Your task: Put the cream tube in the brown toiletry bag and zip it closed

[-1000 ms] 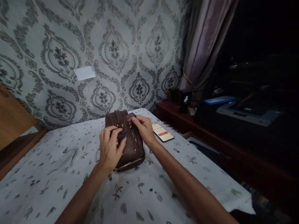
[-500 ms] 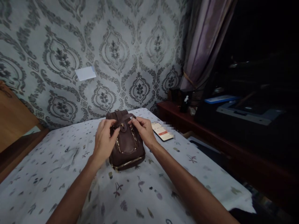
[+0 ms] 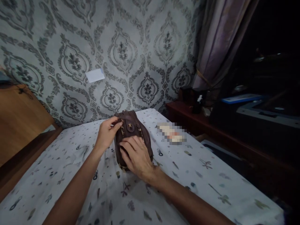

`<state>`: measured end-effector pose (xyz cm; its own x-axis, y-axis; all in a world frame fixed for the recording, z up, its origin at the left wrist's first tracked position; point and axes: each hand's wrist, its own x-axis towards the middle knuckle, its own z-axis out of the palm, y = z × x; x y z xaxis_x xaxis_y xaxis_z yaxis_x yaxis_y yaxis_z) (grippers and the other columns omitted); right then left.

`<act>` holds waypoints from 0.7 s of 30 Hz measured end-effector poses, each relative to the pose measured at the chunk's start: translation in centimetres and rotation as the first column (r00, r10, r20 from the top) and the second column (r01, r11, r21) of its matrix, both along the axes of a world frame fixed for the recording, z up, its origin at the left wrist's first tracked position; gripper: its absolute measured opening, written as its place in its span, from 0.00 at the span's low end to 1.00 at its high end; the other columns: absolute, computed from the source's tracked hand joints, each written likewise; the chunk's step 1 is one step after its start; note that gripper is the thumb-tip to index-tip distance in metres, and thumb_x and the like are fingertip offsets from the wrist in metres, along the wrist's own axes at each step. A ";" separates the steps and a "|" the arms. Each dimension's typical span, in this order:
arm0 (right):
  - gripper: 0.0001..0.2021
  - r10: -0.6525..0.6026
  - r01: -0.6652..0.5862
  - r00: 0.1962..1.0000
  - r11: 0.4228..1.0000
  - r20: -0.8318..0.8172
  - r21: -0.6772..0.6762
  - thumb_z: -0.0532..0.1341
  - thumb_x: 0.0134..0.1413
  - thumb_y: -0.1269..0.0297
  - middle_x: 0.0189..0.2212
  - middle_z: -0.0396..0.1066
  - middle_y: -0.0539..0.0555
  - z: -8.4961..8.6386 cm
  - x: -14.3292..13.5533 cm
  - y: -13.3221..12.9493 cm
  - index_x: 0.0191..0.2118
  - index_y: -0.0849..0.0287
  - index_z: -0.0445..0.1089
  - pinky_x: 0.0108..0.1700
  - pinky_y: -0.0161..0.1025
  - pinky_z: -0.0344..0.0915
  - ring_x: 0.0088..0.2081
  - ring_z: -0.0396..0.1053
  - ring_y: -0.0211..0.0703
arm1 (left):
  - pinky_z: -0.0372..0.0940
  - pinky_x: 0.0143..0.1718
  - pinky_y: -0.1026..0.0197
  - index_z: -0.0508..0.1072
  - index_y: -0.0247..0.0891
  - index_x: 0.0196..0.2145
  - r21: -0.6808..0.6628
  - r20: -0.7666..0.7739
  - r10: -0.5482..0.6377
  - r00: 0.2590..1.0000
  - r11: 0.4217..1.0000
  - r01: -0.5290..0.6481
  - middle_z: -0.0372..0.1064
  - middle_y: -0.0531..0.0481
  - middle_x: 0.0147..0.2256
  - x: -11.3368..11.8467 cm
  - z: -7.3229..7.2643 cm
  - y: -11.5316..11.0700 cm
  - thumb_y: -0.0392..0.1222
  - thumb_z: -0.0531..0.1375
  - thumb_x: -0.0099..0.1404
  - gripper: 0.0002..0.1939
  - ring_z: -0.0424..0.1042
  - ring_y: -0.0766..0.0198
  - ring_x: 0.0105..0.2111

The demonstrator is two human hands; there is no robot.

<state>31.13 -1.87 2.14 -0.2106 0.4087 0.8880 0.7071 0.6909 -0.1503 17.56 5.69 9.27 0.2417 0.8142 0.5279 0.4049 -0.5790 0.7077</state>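
Note:
A dark brown bag (image 3: 133, 121) with gold zips and a gold clasp lies on a white patterned cloth (image 3: 77, 175). At the bag's upper left, my left hand (image 3: 106, 131) pinches its thumb and fingers together by the end of the left zip; what they hold is too small to make out. Lower on the bag's front rests my right hand (image 3: 137, 157), fingers apart and slightly bent, covering part of the front pocket.
Right of the bag lies a phone (image 3: 172, 133), blurred out. A dark red ledge (image 3: 185, 112) holding a small bottle (image 3: 198, 105) runs along the right. On the left stands a wooden board (image 3: 23, 122). Patterned wallpaper and a curtain (image 3: 211, 47) are behind.
My right hand has left the bag's strap and moved down onto its front. My left hand's fingers have closed near the left zip. The view has shifted slightly left.

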 end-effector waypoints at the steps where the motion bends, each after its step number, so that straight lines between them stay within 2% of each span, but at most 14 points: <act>1: 0.10 -0.022 0.022 0.999 1.000 0.023 -0.003 0.54 0.65 0.71 0.40 0.74 0.58 -0.4 -0.2 0.1 0.44 0.60 0.72 0.43 0.46 0.62 0.40 0.65 0.49 | 0.60 0.33 0.64 0.73 0.37 0.30 -0.005 0.007 -0.001 1.000 1.000 0.001 0.70 0.53 0.28 0.0 0.0 -0.1 0.48 0.59 0.59 0.11 0.66 0.63 0.31; 6: 0.13 -0.024 0.024 0.999 1.000 0.032 0.021 0.53 0.64 0.74 0.43 0.74 0.59 -1.9 -0.2 0.8 0.48 0.59 0.72 0.48 0.47 0.64 0.46 0.66 0.49 | 0.60 0.33 0.64 0.72 0.38 0.27 0.030 0.015 0.023 1.000 0.999 -0.023 0.71 0.54 0.28 0.1 -0.1 -0.2 0.48 0.60 0.59 0.11 0.66 0.63 0.31; 11: 0.13 -0.080 0.078 0.995 0.996 0.056 0.032 0.54 0.63 0.74 0.51 0.72 0.61 -2.2 0.1 0.8 0.49 0.58 0.73 0.55 0.49 0.63 0.56 0.63 0.51 | 0.58 0.33 0.63 0.72 0.38 0.28 0.040 -0.001 0.036 0.999 0.999 -0.036 0.69 0.53 0.27 -0.1 -0.2 -0.2 0.49 0.58 0.60 0.12 0.65 0.63 0.31; 17: 0.13 -0.076 0.076 0.993 0.997 0.092 0.005 0.55 0.62 0.74 0.52 0.74 0.60 -2.1 0.2 1.0 0.47 0.57 0.73 0.54 0.50 0.63 0.55 0.64 0.52 | 0.57 0.36 0.62 0.69 0.38 0.26 0.166 -0.128 0.016 0.992 0.986 0.005 0.64 0.54 0.27 -0.4 -0.1 -0.8 0.48 0.56 0.65 0.14 0.64 0.63 0.31; 21: 0.13 -0.082 0.080 0.993 0.996 0.082 0.027 0.54 0.63 0.74 0.52 0.74 0.60 -2.2 0.2 0.9 0.47 0.59 0.73 0.52 0.50 0.63 0.54 0.63 0.53 | 0.57 0.36 0.61 0.68 0.39 0.26 0.188 -0.158 -0.002 0.987 0.982 0.032 0.65 0.52 0.28 -0.5 0.0 -1.3 0.47 0.56 0.65 0.13 0.65 0.62 0.32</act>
